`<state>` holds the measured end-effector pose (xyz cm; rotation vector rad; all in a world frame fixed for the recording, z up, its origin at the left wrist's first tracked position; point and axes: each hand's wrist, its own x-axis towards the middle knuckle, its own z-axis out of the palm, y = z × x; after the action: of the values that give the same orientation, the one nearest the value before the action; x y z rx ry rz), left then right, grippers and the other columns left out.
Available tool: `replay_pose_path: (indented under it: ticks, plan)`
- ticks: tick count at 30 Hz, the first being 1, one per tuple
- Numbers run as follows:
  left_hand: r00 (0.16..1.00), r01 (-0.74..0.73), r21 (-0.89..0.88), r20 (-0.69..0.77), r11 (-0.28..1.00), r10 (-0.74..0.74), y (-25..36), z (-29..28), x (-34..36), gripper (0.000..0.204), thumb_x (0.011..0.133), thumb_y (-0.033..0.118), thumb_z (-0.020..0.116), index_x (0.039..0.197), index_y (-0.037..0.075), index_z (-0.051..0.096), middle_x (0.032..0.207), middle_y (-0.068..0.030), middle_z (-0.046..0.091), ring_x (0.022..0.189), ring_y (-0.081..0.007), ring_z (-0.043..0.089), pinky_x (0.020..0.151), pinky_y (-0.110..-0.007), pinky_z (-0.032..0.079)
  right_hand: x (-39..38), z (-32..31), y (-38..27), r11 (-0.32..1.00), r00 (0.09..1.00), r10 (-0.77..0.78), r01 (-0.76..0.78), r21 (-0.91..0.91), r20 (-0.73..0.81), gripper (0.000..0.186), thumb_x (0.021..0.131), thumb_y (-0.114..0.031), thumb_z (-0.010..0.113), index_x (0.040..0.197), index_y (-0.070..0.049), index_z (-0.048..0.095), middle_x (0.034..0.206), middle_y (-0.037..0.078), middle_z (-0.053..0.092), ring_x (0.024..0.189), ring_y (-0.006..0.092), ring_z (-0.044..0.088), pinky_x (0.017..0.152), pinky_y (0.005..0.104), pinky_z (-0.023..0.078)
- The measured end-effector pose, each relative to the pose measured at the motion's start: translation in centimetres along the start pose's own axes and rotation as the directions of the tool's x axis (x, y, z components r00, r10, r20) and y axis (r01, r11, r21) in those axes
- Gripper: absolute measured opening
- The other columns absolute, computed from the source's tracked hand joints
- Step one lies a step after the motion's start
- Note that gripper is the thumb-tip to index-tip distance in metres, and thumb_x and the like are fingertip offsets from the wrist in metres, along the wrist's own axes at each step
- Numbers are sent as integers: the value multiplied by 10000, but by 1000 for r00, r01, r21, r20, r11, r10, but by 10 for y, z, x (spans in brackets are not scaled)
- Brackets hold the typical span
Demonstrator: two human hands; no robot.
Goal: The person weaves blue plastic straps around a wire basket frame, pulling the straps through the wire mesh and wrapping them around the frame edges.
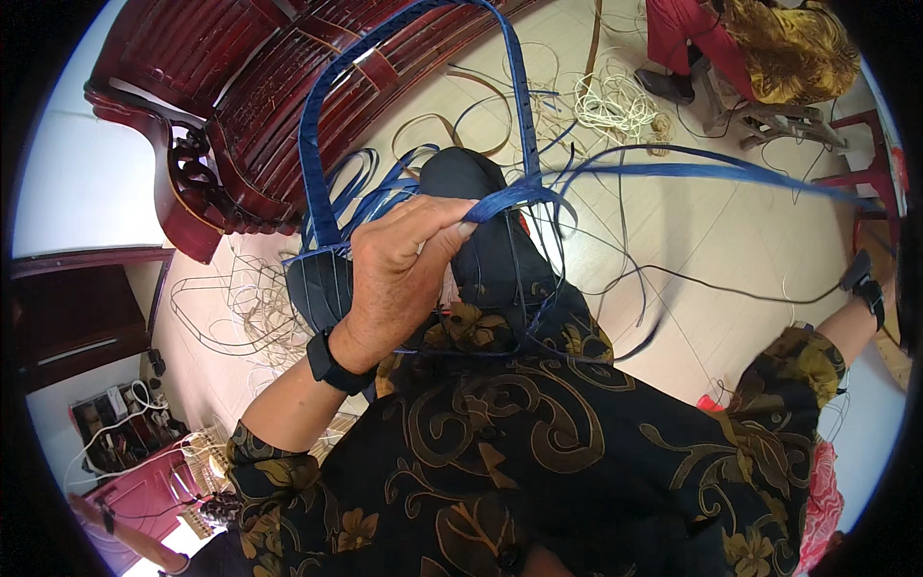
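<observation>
My left hand (409,252) is closed around blue flat weaving strips (505,198), pinched between thumb and fingers above my lap. Across my knees rests a thin-edged frame with a tall, blue-wrapped arched handle (310,144); dark cords hang from the frame. From my left hand the long strips stretch rightward towards the rim of the view. My right arm reaches out to the far right, where my right hand (886,264) is only partly seen near the strips' far end. Its fingers are too dim and cut off to make out.
A dark red wooden bench (279,106) stands at the upper left. Loose pale cord (615,108) and tangled tan strands (240,308) lie on the tiled floor. Another person in red trousers (670,38) sits at the upper right by a wooden stool (784,125). Another person's arm (135,539) shows lower left.
</observation>
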<state>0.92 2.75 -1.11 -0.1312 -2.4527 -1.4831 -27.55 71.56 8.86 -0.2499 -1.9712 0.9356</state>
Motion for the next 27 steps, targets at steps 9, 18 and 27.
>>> replay_pose_path:
  ticks: [9, 18, 27]
  plan:
    - [998, -56, 16, -25, 998, 56, -2, 5, -4, 152, 919, -29, 644, 1060, -22, 702, 940, -98, 713, 862, -179, 662, 785, -269, 512, -123, 84, -32, 920, 733, -113, 333, -208, 671, 375, 951, -139, 613, 1322, -87, 598, 1241, 47, 636, 1109, 158, 590, 954, 290, 460]
    - [1000, 0, -6, -23, 1000, 0, -1, 2, -7, 171, 924, -31, 640, 1082, -28, 704, 1003, -107, 709, 893, -165, 662, 810, -267, 520, -385, 192, -224, 798, -69, -602, -47, 600, 795, 324, 875, -214, 709, 1128, -16, 664, 1010, 123, 687, 874, 245, 659, 770, 360, 525]
    - [1000, -26, 17, -17, 1000, 26, -2, 4, -5, 168, 922, -30, 642, 1073, -21, 714, 1003, -106, 719, 937, -188, 666, 841, -285, 518, -405, 172, -224, 785, 122, -594, -129, 606, 795, 133, 853, -129, 699, 931, -22, 685, 863, 91, 676, 762, 221, 656, 683, 339, 520]
